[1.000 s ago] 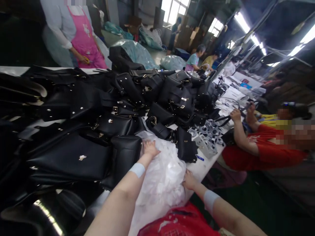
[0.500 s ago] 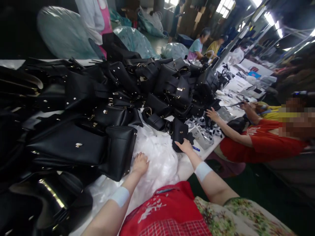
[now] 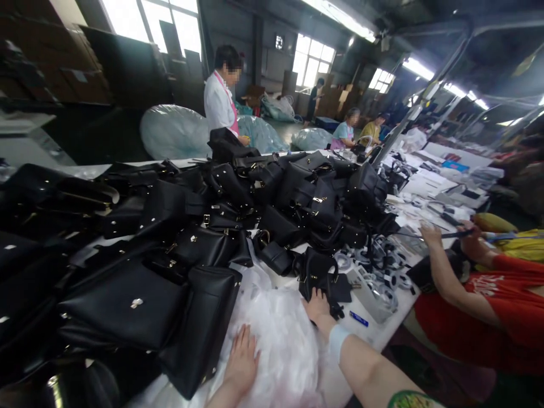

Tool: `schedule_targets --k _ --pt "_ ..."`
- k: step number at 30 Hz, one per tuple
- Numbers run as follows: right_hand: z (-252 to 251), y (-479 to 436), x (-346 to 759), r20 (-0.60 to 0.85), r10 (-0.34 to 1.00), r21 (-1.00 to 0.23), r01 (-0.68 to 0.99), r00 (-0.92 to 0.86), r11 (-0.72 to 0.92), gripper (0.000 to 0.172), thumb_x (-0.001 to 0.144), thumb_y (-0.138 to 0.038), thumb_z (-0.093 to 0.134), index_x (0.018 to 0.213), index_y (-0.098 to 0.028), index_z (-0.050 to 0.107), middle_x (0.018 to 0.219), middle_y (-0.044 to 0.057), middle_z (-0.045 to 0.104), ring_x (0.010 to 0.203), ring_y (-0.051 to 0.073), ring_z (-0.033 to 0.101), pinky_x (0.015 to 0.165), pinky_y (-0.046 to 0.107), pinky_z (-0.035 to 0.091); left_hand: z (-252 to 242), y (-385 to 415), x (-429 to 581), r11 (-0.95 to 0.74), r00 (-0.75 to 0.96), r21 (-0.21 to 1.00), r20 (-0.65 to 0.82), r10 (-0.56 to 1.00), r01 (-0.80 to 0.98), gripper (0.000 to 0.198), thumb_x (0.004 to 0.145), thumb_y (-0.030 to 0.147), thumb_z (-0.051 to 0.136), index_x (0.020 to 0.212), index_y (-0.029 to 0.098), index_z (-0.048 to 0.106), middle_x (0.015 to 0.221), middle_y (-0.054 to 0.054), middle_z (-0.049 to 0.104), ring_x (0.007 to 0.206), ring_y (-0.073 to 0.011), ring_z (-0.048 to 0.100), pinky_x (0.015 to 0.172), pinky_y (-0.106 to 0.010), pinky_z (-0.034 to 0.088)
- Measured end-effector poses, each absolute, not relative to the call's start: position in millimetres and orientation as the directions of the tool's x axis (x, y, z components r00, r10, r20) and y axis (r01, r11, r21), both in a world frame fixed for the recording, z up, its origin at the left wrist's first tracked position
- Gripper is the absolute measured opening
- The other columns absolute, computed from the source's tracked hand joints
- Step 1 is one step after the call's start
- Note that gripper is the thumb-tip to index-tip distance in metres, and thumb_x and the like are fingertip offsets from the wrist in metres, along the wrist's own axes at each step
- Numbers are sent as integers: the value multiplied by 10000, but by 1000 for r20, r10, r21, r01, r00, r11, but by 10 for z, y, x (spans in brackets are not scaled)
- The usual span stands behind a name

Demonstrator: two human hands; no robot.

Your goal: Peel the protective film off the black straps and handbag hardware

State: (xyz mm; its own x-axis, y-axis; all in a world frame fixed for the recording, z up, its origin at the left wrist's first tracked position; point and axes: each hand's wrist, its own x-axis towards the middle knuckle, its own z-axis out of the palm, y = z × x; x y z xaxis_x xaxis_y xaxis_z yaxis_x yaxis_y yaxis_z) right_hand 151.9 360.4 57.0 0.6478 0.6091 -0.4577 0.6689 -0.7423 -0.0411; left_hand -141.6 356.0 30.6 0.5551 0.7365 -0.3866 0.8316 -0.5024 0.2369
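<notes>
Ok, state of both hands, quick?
Left hand: open, on the white bundle.
Right hand: on the small black bag; can't tell whether it's gripping.

Plastic sheeting lies right of a bag, apparently touching it.

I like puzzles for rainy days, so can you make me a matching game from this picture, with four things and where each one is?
Things:
1. Left hand
2. Right hand
3. Blue pen
4. Pink apron

Places:
A. Touching a small black bag
B. Worn by a person across the table
C. On white plastic
D. On the white tabletop

Right pairs: 1-C, 2-A, 3-D, 4-B.
</notes>
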Motion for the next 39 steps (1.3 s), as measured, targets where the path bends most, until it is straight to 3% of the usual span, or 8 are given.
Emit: schedule_targets --k 9,14,22,26,29,31,37,39 --pt "552 3589 1647 -511 601 8 702 615 -712 799 897 -509 444 1528 -80 205 1577 158 219 1427 342 248 1115 414 275 82 3557 -1410 -517 586 294 -243 773 804 492 925 284 368 1336 74 541 1537 -192 309 1449 -311 230 1183 -466 220" --pt "684 3582 1710 -548 615 3 737 567 -676 797 905 -515 453 1514 -50 235 1560 189 251 1437 308 245 1135 363 245 136 3558 -1384 -512 585 312 -218 781 801 485 912 280 400 1315 60 558 1523 -197 346 1441 -316 255 1176 -459 226" --pt "874 3637 1599 -544 622 -122 681 563 -722 764 923 -483 457 1515 -56 232 1576 184 202 1455 319 183 1158 412 200 122 3567 -1369 -561 604 226 -266 751 797 559 921 317 365 1322 -49 498 1495 -256 372 1453 -330 207 1189 -464 158" --pt "833 3325 1547 -437 618 -265 563 653 -783 758 905 -560 468 1507 -137 285 1570 102 271 1450 238 219 1169 340 200 213 3595 -1370 -650 665 159 -280 692 743 602 893 300 343 1248 -167 480 1400 -383 400 1419 -433 222 1115 -595 248" --pt "623 2799 1451 -101 624 -342 562 775 -753 648 979 -476 347 1523 -147 220 1591 76 216 1469 193 147 1197 374 112 221 3706 -1394 -676 694 170 -260 671 717 568 855 273 350 1197 -148 518 1370 -391 413 1425 -421 213 1093 -584 297" --pt "452 2434 1331 -28 632 -331 590 775 -737 648 972 -424 395 1518 -120 221 1599 76 185 1477 193 102 1201 377 99 201 3760 -1426 -668 684 176 -312 659 723 579 827 257 345 1209 -151 497 1363 -399 408 1439 -405 183 1101 -577 291" --pt "211 2103 1218 -81 647 -343 589 758 -732 652 967 -392 411 1520 -119 196 1613 49 122 1485 184 11 1210 394 72 190 3776 -1474 -557 539 140 -520 662 819 835 763 265 354 1360 -258 94 1491 -439 116 1459 -421 43 1127 -625 211" --pt "215 2141 1264 -75 652 -359 589 755 -724 622 976 -377 387 1516 -129 205 1613 38 124 1485 175 3 1210 393 78 153 3797 -1481 -533 485 97 -571 662 841 875 746 277 377 1380 -235 56 1506 -424 93 1451 -439 36 1101 -663 231"
